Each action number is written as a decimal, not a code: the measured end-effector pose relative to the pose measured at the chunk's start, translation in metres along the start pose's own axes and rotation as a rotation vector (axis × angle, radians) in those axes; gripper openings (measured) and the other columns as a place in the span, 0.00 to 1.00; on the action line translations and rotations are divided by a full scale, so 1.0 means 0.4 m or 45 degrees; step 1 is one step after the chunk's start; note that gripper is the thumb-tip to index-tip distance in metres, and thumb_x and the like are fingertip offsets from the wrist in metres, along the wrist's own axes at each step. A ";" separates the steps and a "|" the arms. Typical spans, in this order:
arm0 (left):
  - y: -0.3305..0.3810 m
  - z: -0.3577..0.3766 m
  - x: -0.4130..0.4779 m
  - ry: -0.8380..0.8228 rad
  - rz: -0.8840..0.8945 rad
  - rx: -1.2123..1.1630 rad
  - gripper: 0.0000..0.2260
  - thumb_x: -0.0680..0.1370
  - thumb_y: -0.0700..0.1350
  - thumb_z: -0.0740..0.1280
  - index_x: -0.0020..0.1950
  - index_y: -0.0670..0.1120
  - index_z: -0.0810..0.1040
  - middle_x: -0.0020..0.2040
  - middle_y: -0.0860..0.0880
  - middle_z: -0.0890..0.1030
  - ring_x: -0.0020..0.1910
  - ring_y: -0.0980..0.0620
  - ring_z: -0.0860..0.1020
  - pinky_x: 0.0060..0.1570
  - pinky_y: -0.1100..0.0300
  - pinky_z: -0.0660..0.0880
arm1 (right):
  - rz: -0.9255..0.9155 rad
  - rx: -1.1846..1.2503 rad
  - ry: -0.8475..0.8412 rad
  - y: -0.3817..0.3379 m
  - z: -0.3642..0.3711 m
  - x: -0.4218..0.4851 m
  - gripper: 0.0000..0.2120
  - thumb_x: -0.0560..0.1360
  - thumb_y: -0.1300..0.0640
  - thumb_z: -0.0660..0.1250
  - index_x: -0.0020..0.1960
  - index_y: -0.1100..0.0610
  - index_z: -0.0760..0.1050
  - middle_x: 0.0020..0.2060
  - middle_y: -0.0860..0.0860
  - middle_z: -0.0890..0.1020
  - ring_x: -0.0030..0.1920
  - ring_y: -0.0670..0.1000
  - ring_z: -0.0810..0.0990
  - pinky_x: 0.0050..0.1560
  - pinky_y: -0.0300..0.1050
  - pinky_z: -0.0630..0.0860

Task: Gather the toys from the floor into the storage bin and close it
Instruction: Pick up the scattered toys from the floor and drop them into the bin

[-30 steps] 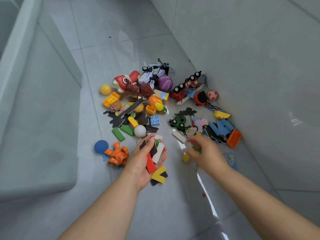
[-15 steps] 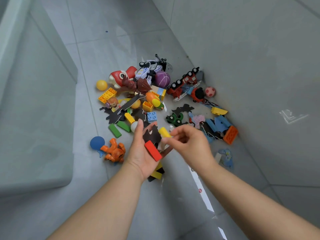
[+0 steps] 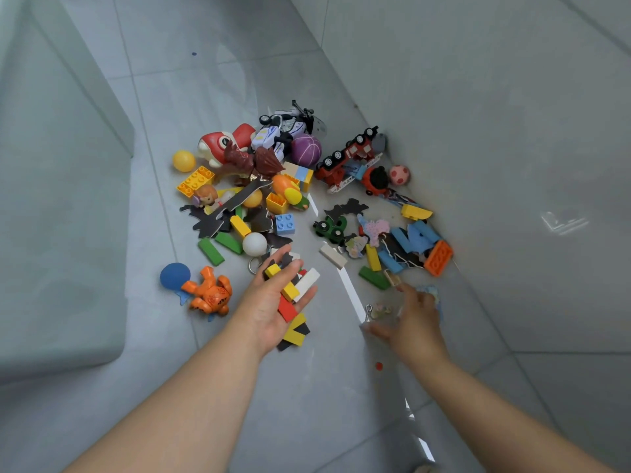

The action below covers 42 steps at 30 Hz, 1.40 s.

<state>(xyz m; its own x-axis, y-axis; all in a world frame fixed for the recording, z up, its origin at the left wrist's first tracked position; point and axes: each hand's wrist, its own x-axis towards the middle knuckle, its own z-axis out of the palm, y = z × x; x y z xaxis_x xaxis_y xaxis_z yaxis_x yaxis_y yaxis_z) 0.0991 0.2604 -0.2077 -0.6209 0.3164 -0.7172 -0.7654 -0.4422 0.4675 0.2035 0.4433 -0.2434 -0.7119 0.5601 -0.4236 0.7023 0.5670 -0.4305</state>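
Observation:
Toys lie scattered on the grey tiled floor, among them a white ball (image 3: 254,244), an orange figure (image 3: 210,295) and a red fire truck (image 3: 348,158). My left hand (image 3: 269,302) is palm up, fingers cupped round a small stack of blocks (image 3: 290,295): yellow, red, white and black pieces. My right hand (image 3: 409,322) is blurred, low over the floor, fingers spread by a small keyring charm (image 3: 375,310) and a pale blue piece (image 3: 432,291). It holds nothing that I can see. The pale translucent storage bin (image 3: 61,233) stands at the left.
A grey wall (image 3: 495,131) runs along the right, close behind the toys. A green block (image 3: 374,278) and a white block (image 3: 333,256) lie just beyond my right hand. A blue ball (image 3: 174,275) sits near the bin's corner.
My right hand left the yellow block in my left palm and swung down to the right, towards the floor. My left hand stayed put with one more block in it.

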 end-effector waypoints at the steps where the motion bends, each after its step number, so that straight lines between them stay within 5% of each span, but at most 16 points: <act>1: -0.004 0.006 -0.004 -0.010 -0.008 -0.032 0.13 0.75 0.39 0.67 0.58 0.52 0.77 0.53 0.47 0.80 0.49 0.50 0.80 0.44 0.55 0.80 | -0.041 0.030 0.021 -0.006 0.013 0.003 0.39 0.65 0.50 0.76 0.70 0.50 0.61 0.64 0.55 0.63 0.63 0.56 0.66 0.61 0.47 0.67; 7: -0.049 0.024 -0.027 0.015 -0.048 -0.141 0.15 0.75 0.40 0.67 0.61 0.52 0.77 0.53 0.46 0.80 0.50 0.50 0.80 0.41 0.57 0.80 | -0.326 0.049 -0.016 -0.025 0.045 0.023 0.16 0.72 0.57 0.70 0.59 0.54 0.73 0.62 0.51 0.67 0.52 0.46 0.69 0.54 0.35 0.65; 16: -0.078 0.024 -0.045 0.032 -0.126 -0.182 0.13 0.70 0.50 0.69 0.54 0.49 0.78 0.49 0.45 0.80 0.48 0.48 0.80 0.44 0.54 0.79 | -0.344 -0.132 -0.182 -0.039 0.013 0.059 0.21 0.73 0.53 0.69 0.65 0.52 0.70 0.64 0.50 0.70 0.59 0.51 0.72 0.57 0.40 0.68; 19: -0.065 0.016 -0.038 0.017 -0.147 -0.170 0.13 0.72 0.53 0.68 0.53 0.48 0.79 0.50 0.44 0.80 0.49 0.47 0.79 0.44 0.54 0.80 | -0.407 -0.143 -0.198 -0.040 0.008 0.060 0.17 0.73 0.55 0.68 0.61 0.55 0.72 0.63 0.51 0.68 0.53 0.44 0.73 0.53 0.35 0.65; 23: -0.050 0.000 -0.033 0.027 -0.157 -0.166 0.20 0.69 0.54 0.69 0.59 0.48 0.79 0.60 0.42 0.78 0.56 0.45 0.79 0.44 0.53 0.81 | -0.425 -0.076 -0.133 -0.024 0.004 0.058 0.10 0.73 0.57 0.69 0.52 0.55 0.72 0.54 0.50 0.72 0.49 0.49 0.72 0.47 0.38 0.67; 30: -0.036 0.004 -0.039 0.011 -0.135 -0.187 0.18 0.73 0.56 0.67 0.58 0.47 0.79 0.59 0.41 0.78 0.54 0.45 0.79 0.47 0.51 0.80 | -0.541 -0.540 -0.146 -0.022 -0.001 0.066 0.13 0.78 0.59 0.58 0.62 0.59 0.70 0.58 0.57 0.75 0.52 0.56 0.77 0.49 0.47 0.73; 37: -0.040 -0.004 -0.029 -0.012 -0.105 -0.251 0.21 0.74 0.60 0.63 0.59 0.47 0.78 0.60 0.41 0.78 0.56 0.42 0.78 0.51 0.46 0.77 | -0.401 -0.247 0.012 -0.020 -0.038 0.082 0.07 0.76 0.55 0.64 0.50 0.57 0.77 0.42 0.51 0.79 0.43 0.52 0.77 0.42 0.45 0.72; 42: -0.043 0.000 -0.023 -0.037 -0.126 -0.195 0.23 0.75 0.60 0.62 0.63 0.48 0.76 0.58 0.41 0.79 0.55 0.44 0.79 0.52 0.47 0.77 | -0.116 0.187 0.092 0.009 -0.037 0.045 0.06 0.73 0.55 0.69 0.50 0.53 0.78 0.35 0.42 0.74 0.36 0.40 0.72 0.35 0.29 0.65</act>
<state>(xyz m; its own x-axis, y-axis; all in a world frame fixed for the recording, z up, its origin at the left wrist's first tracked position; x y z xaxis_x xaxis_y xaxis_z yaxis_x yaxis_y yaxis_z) 0.1180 0.2652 -0.2091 -0.5500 0.3877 -0.7397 -0.7896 -0.5299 0.3094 0.1933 0.4645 -0.2408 -0.7668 0.5554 -0.3218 0.6236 0.5260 -0.5783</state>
